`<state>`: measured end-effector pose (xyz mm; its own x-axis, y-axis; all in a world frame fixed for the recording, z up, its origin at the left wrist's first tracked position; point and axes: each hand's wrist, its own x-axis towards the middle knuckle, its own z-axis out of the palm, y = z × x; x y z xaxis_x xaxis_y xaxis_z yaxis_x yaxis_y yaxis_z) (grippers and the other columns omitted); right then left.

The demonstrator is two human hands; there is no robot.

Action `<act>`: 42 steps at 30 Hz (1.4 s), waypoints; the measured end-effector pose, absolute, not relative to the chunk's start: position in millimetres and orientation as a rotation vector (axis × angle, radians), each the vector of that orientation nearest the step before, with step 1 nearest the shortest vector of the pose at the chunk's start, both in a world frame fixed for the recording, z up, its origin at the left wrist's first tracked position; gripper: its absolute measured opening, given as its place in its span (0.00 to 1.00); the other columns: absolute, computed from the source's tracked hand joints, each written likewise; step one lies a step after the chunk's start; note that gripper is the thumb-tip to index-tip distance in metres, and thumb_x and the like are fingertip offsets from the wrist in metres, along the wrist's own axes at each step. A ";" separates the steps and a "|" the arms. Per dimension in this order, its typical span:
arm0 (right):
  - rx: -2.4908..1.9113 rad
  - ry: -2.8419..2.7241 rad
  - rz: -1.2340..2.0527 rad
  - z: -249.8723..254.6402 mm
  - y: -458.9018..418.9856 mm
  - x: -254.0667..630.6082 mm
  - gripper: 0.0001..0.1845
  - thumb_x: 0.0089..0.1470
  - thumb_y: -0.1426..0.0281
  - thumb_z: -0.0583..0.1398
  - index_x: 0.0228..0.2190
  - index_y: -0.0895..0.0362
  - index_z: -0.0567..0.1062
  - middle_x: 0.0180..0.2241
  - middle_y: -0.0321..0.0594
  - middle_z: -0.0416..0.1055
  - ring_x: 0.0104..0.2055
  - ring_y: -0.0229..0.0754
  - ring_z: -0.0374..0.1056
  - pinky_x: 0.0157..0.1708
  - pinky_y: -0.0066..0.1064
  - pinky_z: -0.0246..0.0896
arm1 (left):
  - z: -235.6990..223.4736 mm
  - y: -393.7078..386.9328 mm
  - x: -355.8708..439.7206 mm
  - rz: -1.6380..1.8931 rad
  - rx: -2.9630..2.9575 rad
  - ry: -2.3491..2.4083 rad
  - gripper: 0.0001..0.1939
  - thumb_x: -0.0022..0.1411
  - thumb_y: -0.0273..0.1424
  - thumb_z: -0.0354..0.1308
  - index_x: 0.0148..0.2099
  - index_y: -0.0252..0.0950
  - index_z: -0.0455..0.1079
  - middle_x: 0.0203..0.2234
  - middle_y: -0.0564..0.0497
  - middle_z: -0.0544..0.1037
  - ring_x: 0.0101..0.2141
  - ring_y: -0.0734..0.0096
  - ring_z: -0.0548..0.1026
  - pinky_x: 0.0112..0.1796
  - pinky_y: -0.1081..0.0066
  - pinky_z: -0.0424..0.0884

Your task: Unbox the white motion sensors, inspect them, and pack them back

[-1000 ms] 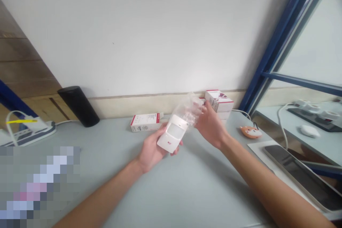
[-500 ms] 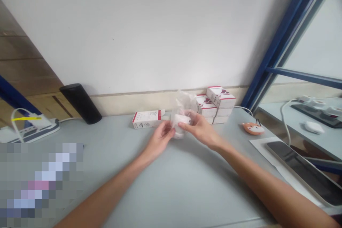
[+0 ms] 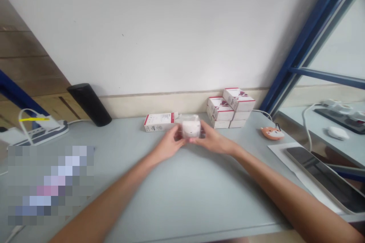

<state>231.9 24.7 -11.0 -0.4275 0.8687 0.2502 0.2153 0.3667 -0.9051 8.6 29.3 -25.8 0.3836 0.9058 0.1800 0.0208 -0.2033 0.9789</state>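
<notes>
A small white rounded device in a clear plastic bag [image 3: 191,128] is held between my two hands, low over the middle of the grey table. My left hand [image 3: 170,140] grips its left side, fingers curled behind and thumb at the front lower edge. From the right, my right hand [image 3: 213,139] holds it in the same way, both thumbs nearly meeting. What kind of device it is, I cannot make out. Just behind my left hand lies a white and red carton [image 3: 159,121] with its right-hand flap open.
Several white and red cartons [image 3: 232,108] are stacked behind my right hand, by the wall. At right lie an orange animal-faced pouch [image 3: 272,133] and a dark phone-like slab [image 3: 322,174] on white paper. A black cylinder [image 3: 89,104] and a power strip [image 3: 51,131] are at left.
The loose bag top that stood up above the device is now folded down around it. My right hand has moved from its upper part to its right side.
</notes>
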 end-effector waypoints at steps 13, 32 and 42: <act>-0.984 -2.104 0.780 -27.1 24.5 222.4 0.25 0.58 0.61 0.68 0.56 0.52 0.75 0.57 0.48 0.74 0.62 0.60 0.66 0.62 0.54 0.59 | -12.2 20.8 14.1 1.148 1.396 0.862 0.28 0.52 0.33 0.77 0.55 0.38 0.76 0.54 0.42 0.80 0.53 0.53 0.78 0.58 0.58 0.69; -0.976 -1.498 1.137 18.9 15.0 219.6 0.17 0.62 0.54 0.63 0.44 0.53 0.75 0.33 0.36 0.76 0.33 0.41 0.72 0.35 0.33 0.65 | 17.3 19.4 11.6 1.290 0.600 0.700 0.12 0.61 0.30 0.70 0.48 0.38 0.76 0.45 0.49 0.83 0.43 0.68 0.81 0.46 0.68 0.78; -1.012 -1.378 1.266 -7.6 10.1 201.1 0.24 0.59 0.46 0.64 0.38 0.52 0.66 0.32 0.34 0.73 0.28 0.38 0.70 0.33 0.35 0.67 | 10.8 18.1 15.1 1.332 0.853 0.803 0.23 0.55 0.29 0.74 0.51 0.40 0.70 0.48 0.47 0.81 0.48 0.63 0.79 0.49 0.63 0.74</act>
<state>201.1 10.1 -7.6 -0.1819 0.9763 0.1173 -0.0344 0.1129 -0.9930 15.1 18.1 10.8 0.0762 0.9970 -0.0097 -0.4739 0.0448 0.8794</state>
